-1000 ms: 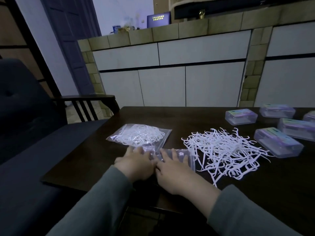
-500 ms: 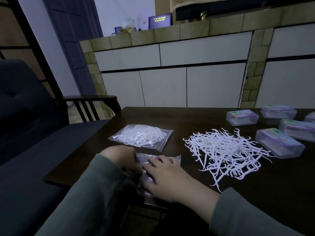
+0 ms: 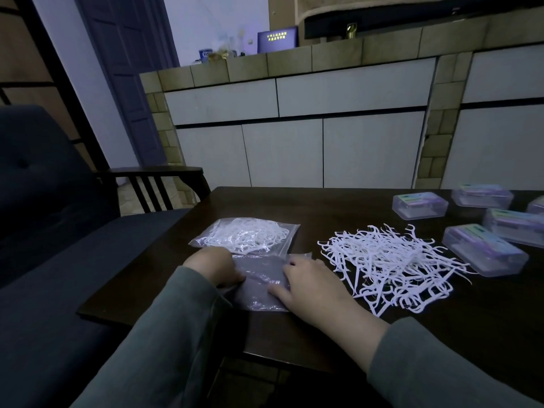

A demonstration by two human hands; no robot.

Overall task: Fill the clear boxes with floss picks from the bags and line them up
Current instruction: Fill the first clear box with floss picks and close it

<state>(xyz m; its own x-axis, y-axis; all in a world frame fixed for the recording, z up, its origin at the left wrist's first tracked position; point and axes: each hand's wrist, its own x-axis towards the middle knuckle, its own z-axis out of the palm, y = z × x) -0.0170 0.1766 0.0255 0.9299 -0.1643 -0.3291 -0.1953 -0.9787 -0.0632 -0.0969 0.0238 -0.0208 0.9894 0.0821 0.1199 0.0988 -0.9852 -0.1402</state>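
An empty clear zip bag (image 3: pixel 262 285) lies flat on the dark table (image 3: pixel 294 207) in front of me. My left hand (image 3: pixel 212 266) holds its left edge with curled fingers. My right hand (image 3: pixel 312 285) presses flat on its right side, fingers spread. Just behind lies a sealed bag of white floss picks (image 3: pixel 245 235). A loose pile of floss picks (image 3: pixel 388 265) is spread to the right of my right hand. Several closed clear boxes stand at the far right, the nearest (image 3: pixel 484 250) beside the pile and another (image 3: pixel 419 205) further back.
A dark sofa (image 3: pixel 44 201) with a wooden armrest (image 3: pixel 156 175) stands against the table's left edge. White cabinet fronts (image 3: pixel 323 148) with a tiled counter run behind the table. The near table edge (image 3: pixel 164 320) is close under my forearms.
My hands have moved apart on the empty bag, which now lies spread out flatter. My left hand has shifted to the bag's left edge. The pile, full bag and boxes have not moved.
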